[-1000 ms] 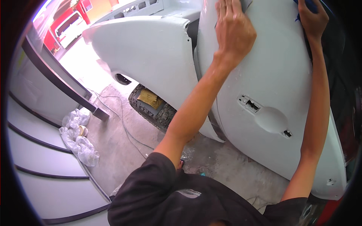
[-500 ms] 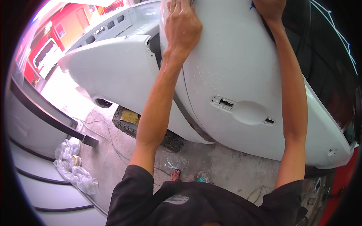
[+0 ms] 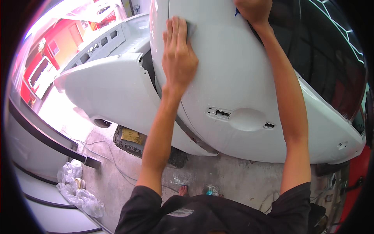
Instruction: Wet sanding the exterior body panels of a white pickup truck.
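Observation:
My left hand (image 3: pixel 180 62) presses flat-fingered, fingers together, on a grey pad (image 3: pixel 190 30) against the white car door panel (image 3: pixel 218 70), near its left seam. My right hand (image 3: pixel 255 11) is at the top edge of the view, by the dark window (image 3: pixel 311 58), closed on a blue item (image 3: pixel 237 11) that is mostly hidden. Below both hands, the door has a rounded recess (image 3: pixel 245 119) with bare handle openings (image 3: pixel 223 114).
A white rear body panel (image 3: pixel 101 89) stands left of the door, above a tyre (image 3: pixel 120 142) with brown paper. Grey panels (image 3: pixel 39 140), a crumpled plastic bundle (image 3: pixel 85 201) and a cable lie at left. A container (image 3: pixel 210 190) sits by my bare feet.
The view has shifted, bringing more of the window into sight. My left hand has moved leftward, then down the door, closer to the level of the handle openings.

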`<action>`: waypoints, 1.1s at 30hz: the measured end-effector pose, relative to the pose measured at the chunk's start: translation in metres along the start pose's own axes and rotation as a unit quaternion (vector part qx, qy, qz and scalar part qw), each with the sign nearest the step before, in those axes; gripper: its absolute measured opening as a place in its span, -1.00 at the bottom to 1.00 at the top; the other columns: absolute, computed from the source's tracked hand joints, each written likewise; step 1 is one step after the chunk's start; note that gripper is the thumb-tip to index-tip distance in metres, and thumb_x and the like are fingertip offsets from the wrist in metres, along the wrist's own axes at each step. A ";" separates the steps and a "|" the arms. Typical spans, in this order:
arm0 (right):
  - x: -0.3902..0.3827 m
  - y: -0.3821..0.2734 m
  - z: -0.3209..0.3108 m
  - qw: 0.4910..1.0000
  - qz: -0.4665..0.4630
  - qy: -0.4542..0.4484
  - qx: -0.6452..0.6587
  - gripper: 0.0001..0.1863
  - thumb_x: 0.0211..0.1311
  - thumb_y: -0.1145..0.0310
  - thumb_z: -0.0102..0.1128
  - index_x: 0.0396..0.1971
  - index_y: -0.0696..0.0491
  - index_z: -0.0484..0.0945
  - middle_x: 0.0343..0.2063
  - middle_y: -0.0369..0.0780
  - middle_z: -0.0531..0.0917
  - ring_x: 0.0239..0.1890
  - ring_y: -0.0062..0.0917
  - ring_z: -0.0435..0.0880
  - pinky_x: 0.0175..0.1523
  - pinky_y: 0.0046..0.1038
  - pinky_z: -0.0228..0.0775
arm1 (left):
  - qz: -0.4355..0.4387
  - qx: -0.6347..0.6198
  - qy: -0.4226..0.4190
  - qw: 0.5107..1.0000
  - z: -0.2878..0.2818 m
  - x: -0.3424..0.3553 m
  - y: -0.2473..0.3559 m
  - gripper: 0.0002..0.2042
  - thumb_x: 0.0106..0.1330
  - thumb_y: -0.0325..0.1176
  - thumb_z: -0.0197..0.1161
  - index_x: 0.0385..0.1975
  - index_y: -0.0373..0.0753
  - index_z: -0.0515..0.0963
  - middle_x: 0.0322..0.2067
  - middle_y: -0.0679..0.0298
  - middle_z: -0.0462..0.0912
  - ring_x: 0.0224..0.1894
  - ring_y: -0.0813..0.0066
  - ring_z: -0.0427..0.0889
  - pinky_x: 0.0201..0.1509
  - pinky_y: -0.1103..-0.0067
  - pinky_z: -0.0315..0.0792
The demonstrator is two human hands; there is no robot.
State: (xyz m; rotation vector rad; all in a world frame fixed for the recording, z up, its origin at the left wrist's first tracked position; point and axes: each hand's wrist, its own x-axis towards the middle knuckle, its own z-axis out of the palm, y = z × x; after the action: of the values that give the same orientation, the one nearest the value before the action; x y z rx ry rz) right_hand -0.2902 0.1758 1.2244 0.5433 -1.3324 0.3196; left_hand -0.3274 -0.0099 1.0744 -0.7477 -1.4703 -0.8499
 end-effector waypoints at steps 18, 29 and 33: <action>0.002 0.001 -0.001 1.000 0.010 0.002 -0.007 -0.74 0.18 0.37 0.36 -0.63 0.14 0.54 -0.60 -0.23 0.56 -0.60 -0.44 0.58 -0.41 -0.39 0.43 | -0.031 0.030 -0.057 0.997 0.008 0.093 -0.022 -0.51 0.44 -0.50 -0.02 0.39 -0.24 0.38 0.38 -0.10 0.39 0.43 -0.16 0.33 0.44 0.23 0.32; 0.004 -0.002 0.002 1.000 0.020 0.000 0.004 -0.74 0.18 0.35 0.36 -0.61 0.15 0.55 -0.59 -0.21 0.56 -0.60 -0.44 0.58 -0.42 -0.40 0.44 | -0.110 -0.012 -0.137 0.984 0.000 0.137 -0.016 -0.54 0.39 -0.58 -0.04 0.29 -0.42 0.42 0.39 -0.04 0.41 0.40 -0.13 0.40 0.47 0.08 0.26; 0.001 0.005 -0.004 1.000 0.016 0.000 0.010 -0.74 0.18 0.34 0.36 -0.61 0.15 0.55 -0.60 -0.20 0.55 -0.60 -0.42 0.57 -0.42 -0.39 0.44 | -0.008 0.055 -0.038 0.998 0.023 0.076 -0.021 -0.54 0.39 -0.56 -0.04 0.30 -0.36 0.43 0.30 -0.10 0.49 0.34 -0.19 0.45 0.42 0.12 0.33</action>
State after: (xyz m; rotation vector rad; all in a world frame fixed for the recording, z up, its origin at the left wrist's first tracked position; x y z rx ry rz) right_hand -0.2892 0.1818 1.2262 0.5386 -1.3407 0.3590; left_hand -0.3627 -0.0029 1.1480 -0.6928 -1.5793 -0.7543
